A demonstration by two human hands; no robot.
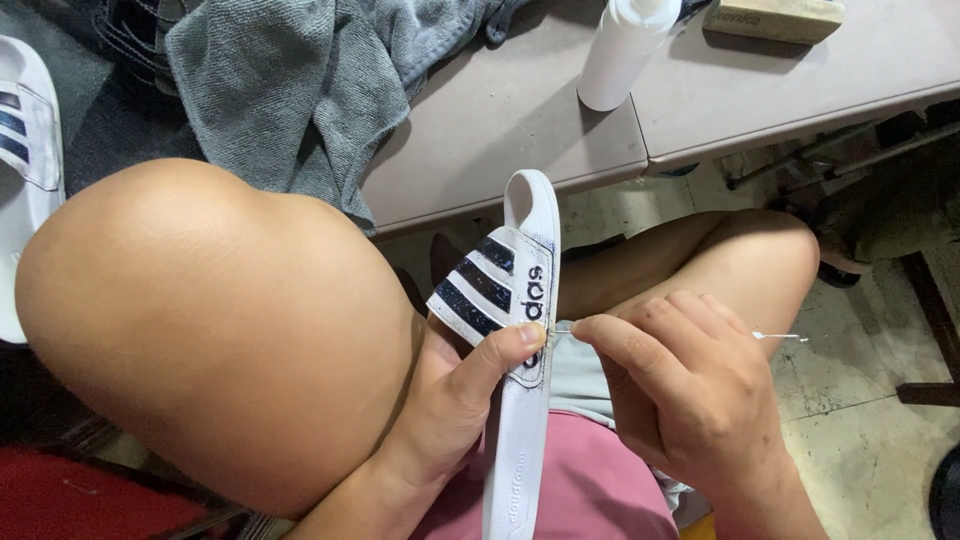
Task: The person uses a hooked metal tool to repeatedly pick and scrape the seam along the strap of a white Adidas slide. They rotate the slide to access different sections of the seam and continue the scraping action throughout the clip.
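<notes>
My left hand (455, 395) grips a white slide sandal (515, 300) with dark stripes on its strap, held on edge above my lap, thumb pressed on the strap's side. My right hand (680, 390) pinches a thin cotton swab (778, 336), one tip touching the strap's edge by my left thumb, the other tip sticking out to the right. My raised left knee (210, 330) fills the left of the view.
A beige table (520, 130) lies ahead, with a grey towel (290, 90) draped over its left edge, a white bottle (620, 50) and a tan block (775, 18). A second white striped sandal (25, 170) lies at the far left. Stained concrete floor shows at the right.
</notes>
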